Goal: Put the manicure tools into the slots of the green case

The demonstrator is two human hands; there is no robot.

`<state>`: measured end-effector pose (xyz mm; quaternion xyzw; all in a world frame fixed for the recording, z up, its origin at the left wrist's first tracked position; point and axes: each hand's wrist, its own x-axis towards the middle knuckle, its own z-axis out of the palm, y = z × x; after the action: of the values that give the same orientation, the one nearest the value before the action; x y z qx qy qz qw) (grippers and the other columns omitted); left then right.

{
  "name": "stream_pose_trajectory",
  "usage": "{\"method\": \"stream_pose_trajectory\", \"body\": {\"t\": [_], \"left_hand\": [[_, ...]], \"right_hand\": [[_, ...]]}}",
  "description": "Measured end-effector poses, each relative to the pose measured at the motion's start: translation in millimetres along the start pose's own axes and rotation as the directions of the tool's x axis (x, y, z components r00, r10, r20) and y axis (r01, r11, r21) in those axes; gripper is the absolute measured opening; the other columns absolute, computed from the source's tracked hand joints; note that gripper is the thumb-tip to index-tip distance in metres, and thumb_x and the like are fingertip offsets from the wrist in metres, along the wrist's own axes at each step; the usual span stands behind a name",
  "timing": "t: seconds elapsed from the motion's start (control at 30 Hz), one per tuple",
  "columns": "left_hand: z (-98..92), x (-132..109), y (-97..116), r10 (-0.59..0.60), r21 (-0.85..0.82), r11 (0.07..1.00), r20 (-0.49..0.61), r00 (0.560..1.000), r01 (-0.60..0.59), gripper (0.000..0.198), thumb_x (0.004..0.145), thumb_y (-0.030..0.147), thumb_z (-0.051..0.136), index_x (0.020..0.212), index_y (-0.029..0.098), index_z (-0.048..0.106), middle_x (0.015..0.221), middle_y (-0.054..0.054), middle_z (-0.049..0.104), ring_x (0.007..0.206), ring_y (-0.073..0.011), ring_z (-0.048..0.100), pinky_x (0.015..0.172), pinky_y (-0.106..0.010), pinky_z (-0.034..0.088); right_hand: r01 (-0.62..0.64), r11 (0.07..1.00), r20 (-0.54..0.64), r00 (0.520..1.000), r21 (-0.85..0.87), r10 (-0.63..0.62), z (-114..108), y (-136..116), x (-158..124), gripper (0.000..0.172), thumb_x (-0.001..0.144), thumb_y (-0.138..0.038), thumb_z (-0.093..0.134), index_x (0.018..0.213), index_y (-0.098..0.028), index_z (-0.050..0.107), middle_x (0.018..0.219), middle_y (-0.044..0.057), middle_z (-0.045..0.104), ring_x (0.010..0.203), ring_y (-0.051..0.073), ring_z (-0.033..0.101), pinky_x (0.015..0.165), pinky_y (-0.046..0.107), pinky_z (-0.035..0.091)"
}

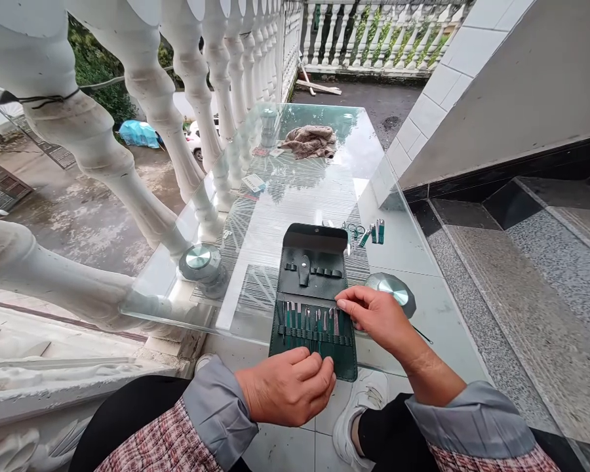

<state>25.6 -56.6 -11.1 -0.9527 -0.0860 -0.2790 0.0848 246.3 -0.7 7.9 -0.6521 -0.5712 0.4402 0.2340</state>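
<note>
A dark green manicure case [312,288] lies unfolded, its near end reaching past the glass table's front edge. Slim metal tools [317,321] with green handles stand in a row of loops in its lower half; the loops in the upper half hold nothing. My left hand [292,387] is closed at the lower ends of the tools, its fingertips drawn together over the case. What they grip is hidden. At the case's right edge, my right hand [381,321] pinches thumb and forefinger by the tool tips. Whatever is between those fingers is too small to make out.
Nail clippers [377,231] and small green-handled scissors [355,231] lie on the glass table [413,262] beyond the case. A crumpled brown cloth [309,141] and a small card [254,183] are farther back. White balusters [152,85] line the left; stone steps [511,275] rise at right.
</note>
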Motion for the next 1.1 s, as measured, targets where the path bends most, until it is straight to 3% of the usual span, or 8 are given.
{"method": "stream_pose_trajectory", "body": {"t": [0.3, 0.5, 0.77, 1.0, 1.1], "left_hand": [[0.9, -2.3, 0.4, 0.012, 0.012, 1.000, 0.054, 0.998, -0.012, 0.024, 0.095, 0.016, 0.050, 0.104, 0.007, 0.070, 0.110, -0.019, 0.068, 0.089, -0.0211, 0.064, 0.072, -0.035, 0.053], [-0.8, 0.4, -0.8, -0.004, -0.003, 1.000, 0.018, 1.000, 0.004, 0.024, 0.094, 0.014, 0.049, 0.101, 0.007, 0.072, 0.106, -0.017, 0.069, 0.088, -0.0209, 0.064, 0.071, -0.033, 0.053], [-0.2, 0.6, -0.7, -0.010, -0.024, 1.000, 0.008, 1.000, 0.010, 0.023, 0.093, 0.013, 0.051, 0.100, 0.006, 0.071, 0.104, -0.017, 0.070, 0.087, -0.0218, 0.064, 0.072, -0.034, 0.053], [2.0, -2.4, 0.2, 0.023, -0.008, 1.000, 0.049, 0.999, -0.023, 0.022, 0.093, 0.016, 0.054, 0.103, 0.006, 0.069, 0.109, -0.019, 0.068, 0.089, -0.0219, 0.064, 0.072, -0.035, 0.053], [1.6, -2.4, 0.1, 0.015, -0.011, 1.000, 0.033, 0.999, -0.014, 0.022, 0.093, 0.015, 0.052, 0.102, 0.006, 0.070, 0.108, -0.019, 0.069, 0.089, -0.0223, 0.064, 0.073, -0.034, 0.053]], "right_hand": [[0.054, 0.998, 0.056, 0.997, -0.032, -0.052, -8.9, 1.0, -2.0, 0.024, 0.071, -0.039, 0.056, 0.076, -0.022, 0.071, 0.081, 0.005, 0.065, 0.072, 0.020, 0.058, 0.057, 0.030, 0.046], [0.149, 0.986, 0.085, 0.986, -0.070, -0.143, -13.5, -3.2, -4.1, 0.017, 0.072, -0.033, 0.058, 0.069, -0.023, 0.070, 0.076, 0.004, 0.063, 0.072, 0.019, 0.057, 0.065, 0.032, 0.045], [-0.051, 0.994, 0.256, 0.966, 0.092, 0.026, -21.8, -5.2, -2.1, 0.018, 0.068, -0.037, 0.060, 0.071, -0.021, 0.066, 0.070, 0.001, 0.056, 0.055, 0.013, 0.047, 0.046, 0.025, 0.038], [0.145, 0.989, 0.197, 0.971, -0.039, -0.135, -15.9, -1.2, -1.4, 0.014, 0.072, -0.029, 0.059, 0.068, -0.022, 0.070, 0.075, 0.003, 0.063, 0.068, 0.016, 0.055, 0.056, 0.026, 0.044], [0.094, 0.995, 0.114, 0.989, 0.012, -0.095, -20.3, -0.2, -2.2, 0.022, 0.072, -0.036, 0.061, 0.083, -0.023, 0.075, 0.079, 0.004, 0.065, 0.065, 0.017, 0.055, 0.052, 0.027, 0.045]]}}
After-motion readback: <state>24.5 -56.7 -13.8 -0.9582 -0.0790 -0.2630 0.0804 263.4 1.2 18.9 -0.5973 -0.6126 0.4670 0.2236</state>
